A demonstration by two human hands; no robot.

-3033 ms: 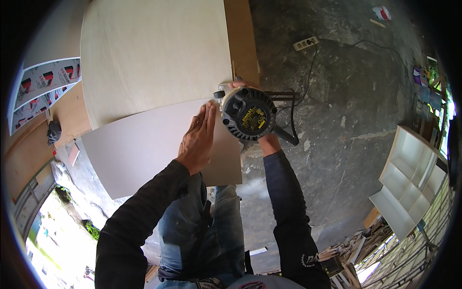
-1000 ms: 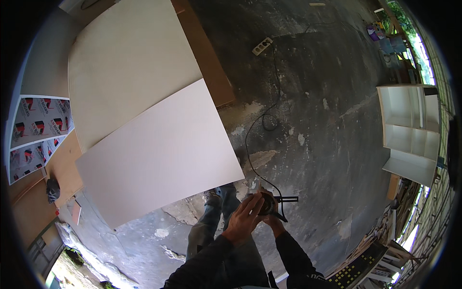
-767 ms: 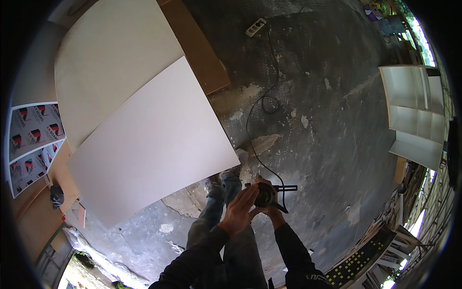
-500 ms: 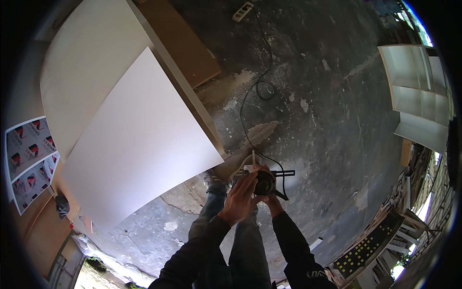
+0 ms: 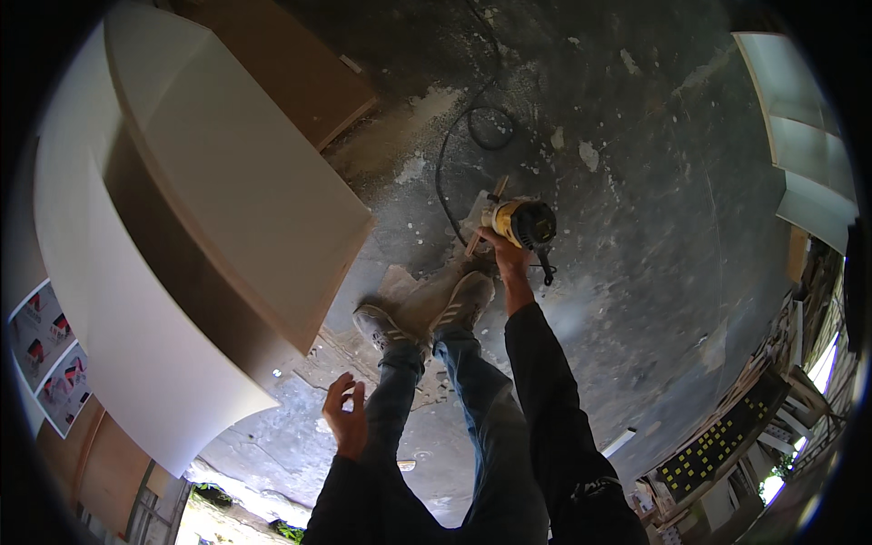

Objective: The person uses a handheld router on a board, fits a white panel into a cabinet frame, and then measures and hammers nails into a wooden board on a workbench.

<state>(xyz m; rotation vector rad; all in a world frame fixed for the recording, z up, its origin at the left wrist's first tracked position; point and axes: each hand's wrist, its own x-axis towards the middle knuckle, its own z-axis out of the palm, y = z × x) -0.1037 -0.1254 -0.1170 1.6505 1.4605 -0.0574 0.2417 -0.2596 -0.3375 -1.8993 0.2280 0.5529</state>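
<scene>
My right hand point(image 5: 510, 257) is closed around the body of a yellow and black trim router point(image 5: 522, 222), held out in front of my feet. A clear base and a thin wooden strip point(image 5: 499, 189) show at its left side. The bit is out of sight. My left hand point(image 5: 345, 418) hangs free over my left leg, fingers loosely curled and apart, with nothing in it. Nearest to it is the lower corner of a bowed white sheet point(image 5: 173, 363). A larger pale board point(image 5: 245, 173) lies beyond that sheet, with a shadowed gap between them.
A black cable point(image 5: 442, 163) loops over the worn concrete floor point(image 5: 627, 236) beyond the router. A brown board point(image 5: 282, 73) lies at the far left. White shelving point(image 5: 799, 118) stands at the far right, scrap wood point(image 5: 772, 363) below it. My shoes point(image 5: 463, 300) are close to the cable.
Both hands were on the router; my left hand has let go and drawn back left. The router has moved away from me, tilted, in my right hand. The white sheet now appears farther left and bowed.
</scene>
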